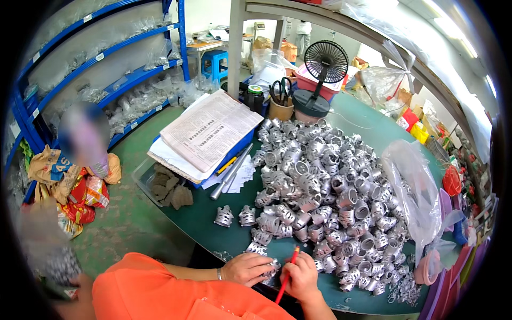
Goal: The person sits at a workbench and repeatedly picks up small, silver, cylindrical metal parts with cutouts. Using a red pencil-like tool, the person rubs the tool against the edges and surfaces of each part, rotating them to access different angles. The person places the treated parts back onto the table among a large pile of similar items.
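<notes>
My left hand (246, 268) grips a small silver perforated metal ring part (273, 266) at the near edge of the green table (213, 224). My right hand (301, 276) is closed around a thin red stick-like tool (286, 276) whose tip points up toward the pile. A big heap of the same silver ring parts (320, 186) covers the middle of the table just beyond both hands. Two single ring parts (234, 216) stand apart to the left of the heap.
A blue tray with papers (205, 136) lies at the left, grey lumps (169, 189) in a clear tray beside it. A black desk fan (320, 80), a cup with scissors (281, 101) and a clear plastic bag (413, 186) ring the heap. Blue shelves (106, 69) stand left.
</notes>
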Available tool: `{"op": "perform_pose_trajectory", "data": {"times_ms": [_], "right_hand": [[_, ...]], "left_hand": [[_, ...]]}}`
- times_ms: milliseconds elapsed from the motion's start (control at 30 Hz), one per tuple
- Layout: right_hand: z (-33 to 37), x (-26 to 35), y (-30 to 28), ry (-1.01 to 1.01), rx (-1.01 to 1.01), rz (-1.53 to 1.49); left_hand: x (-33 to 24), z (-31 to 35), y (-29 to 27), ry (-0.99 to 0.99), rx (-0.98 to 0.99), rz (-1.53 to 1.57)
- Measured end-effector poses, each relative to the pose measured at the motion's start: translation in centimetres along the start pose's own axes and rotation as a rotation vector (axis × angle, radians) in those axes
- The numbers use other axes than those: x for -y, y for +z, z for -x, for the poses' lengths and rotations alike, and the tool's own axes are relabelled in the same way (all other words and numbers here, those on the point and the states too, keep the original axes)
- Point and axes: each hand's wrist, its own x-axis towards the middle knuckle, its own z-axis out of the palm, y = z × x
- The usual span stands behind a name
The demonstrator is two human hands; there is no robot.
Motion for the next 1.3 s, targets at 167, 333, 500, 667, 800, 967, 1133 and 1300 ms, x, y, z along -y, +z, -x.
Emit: {"op": "perform_pose_trajectory", "data": {"times_ms": [167, 333, 500, 667, 800, 967, 1133, 1300], "right_hand": [[0.1, 1.3, 0.0, 0.016, -0.197, -0.011], [1.2, 0.9, 0.5, 0.086, -0.138, 0.135], [1.5, 0.4, 1.3, 0.141, -0.134, 0.155], [1.6, 0.5, 1.0, 0.111, -0.154, 0.108], [1.7, 0.4, 1.4, 0.103, -0.193, 0.144], [1.4, 0.8, 1.5, 0.109, -0.178, 0.187], [1.7, 0.9, 1.7, 0.094, -0.209, 0.226], [1.6, 0.9, 1.6, 0.079, -0.216, 0.248]], "left_hand": [[-0.1, 0.1, -0.5, 0.01, -0.024, 0.025], [0.1, 0.2, -0.3, 0.009, -0.021, 0.026], [0.2, 0.4, -0.2, 0.008, -0.004, -0.004], [-0.2, 0.4, -0.3, 0.016, 0.003, 0.004], [-0.1, 0.4, 0.1, 0.026, 0.0, -0.02], [-0.5, 0.3, -0.2, 0.053, -0.047, -0.082], [-0.6, 0.0, -0.2, 0.085, -0.073, -0.109], [-0.7, -0.1, 0.0, 0.103, -0.086, -0.122]]}}
